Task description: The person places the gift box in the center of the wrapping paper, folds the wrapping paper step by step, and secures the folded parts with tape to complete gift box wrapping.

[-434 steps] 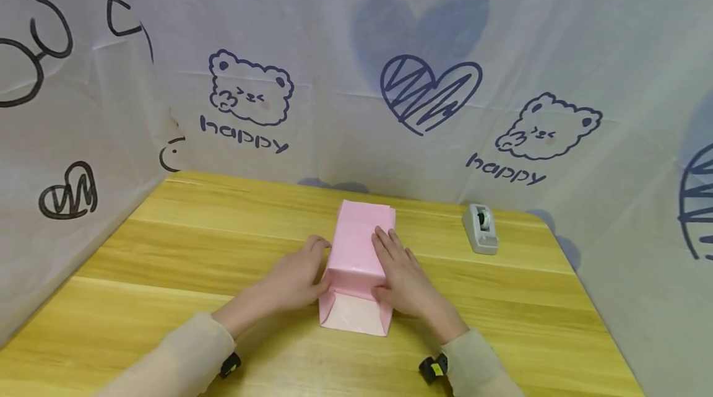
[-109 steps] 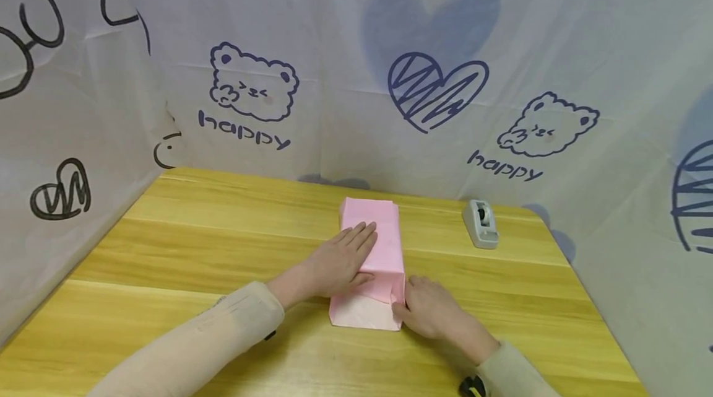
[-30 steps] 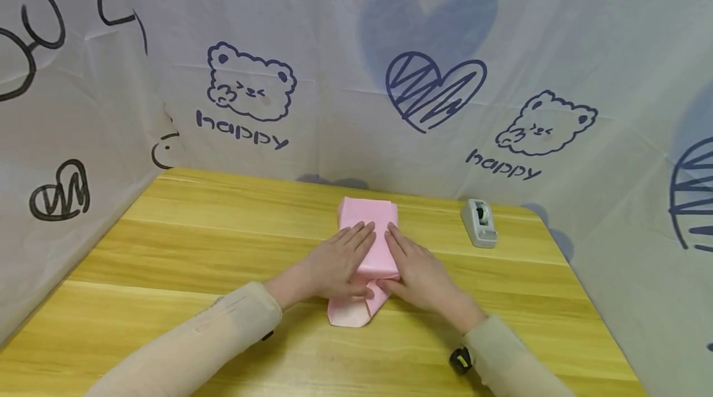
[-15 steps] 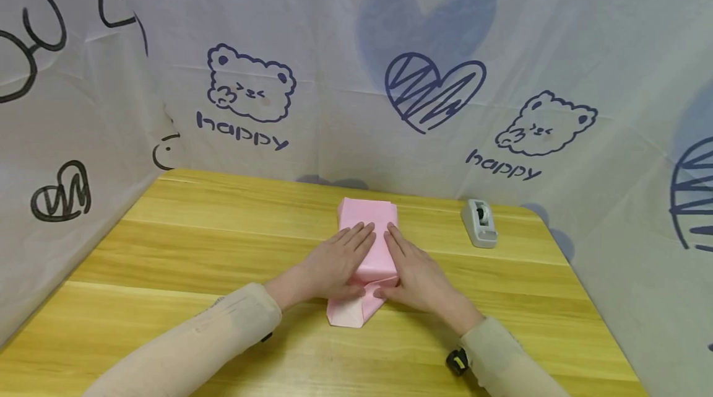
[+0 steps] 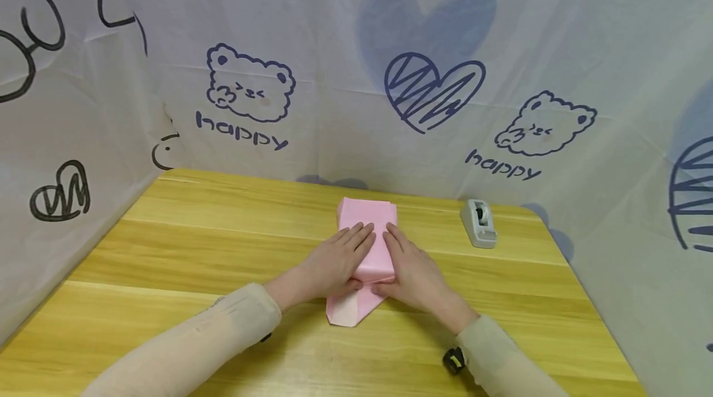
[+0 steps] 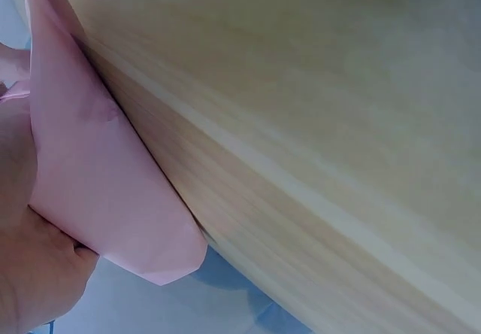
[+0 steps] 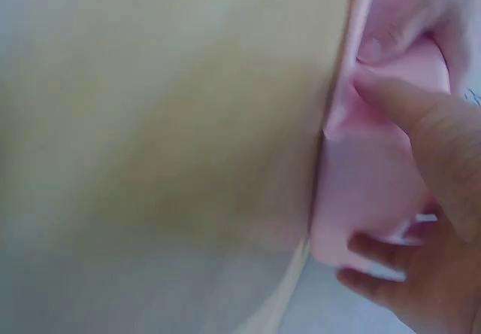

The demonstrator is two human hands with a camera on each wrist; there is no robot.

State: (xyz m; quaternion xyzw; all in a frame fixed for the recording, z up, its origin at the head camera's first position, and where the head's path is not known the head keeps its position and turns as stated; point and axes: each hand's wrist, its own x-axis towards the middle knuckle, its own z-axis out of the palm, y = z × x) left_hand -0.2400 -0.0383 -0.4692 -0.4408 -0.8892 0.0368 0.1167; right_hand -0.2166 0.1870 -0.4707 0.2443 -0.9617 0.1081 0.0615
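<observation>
Head view, pink paper-wrapped package (image 5: 377,261): lies on the wood-grain table (image 5: 223,236), long axis running roughly 12 to 6 o'clock, between the two hands.
Head view, left hand (image 5: 331,267): enters from 8 o'clock; fingers extended flat across the top of the package; grasps nothing.
Head view, right hand (image 5: 416,276): enters from 4 o'clock; fingers extended along the package's 3 o'clock edge; thumb rests at the folded paper; no grasp.
Head view, end flap (image 5: 367,305): projects from the package at 6 o'clock; its 5 o'clock corner is turned inward; the pale inner face (image 5: 344,309) shows at 7 o'clock.
Head view, governing relation: the unfolded corner sits at about 6 o'clock from the left hand, which is the nearer one; the right hand attends the turned side.
Head view, tape dispenser (image 5: 479,223): stands between 2 and 3 o'clock from the package, well apart from both hands.
Head view, printed cloth (image 5: 334,75): hangs behind the table at 12 o'clock, bears and hearts drawn on it.
Left wrist view, pink paper: fills the 9 o'clock side, the left hand against it at 8 o'clock; fingertips hidden.
Right wrist view, thumbs: both bear on the paper fold at 2 o'clock, near each other; the right hand's fingers reach along the package at 4 o'clock. Image blurred; pressure cannot be judged.
</observation>
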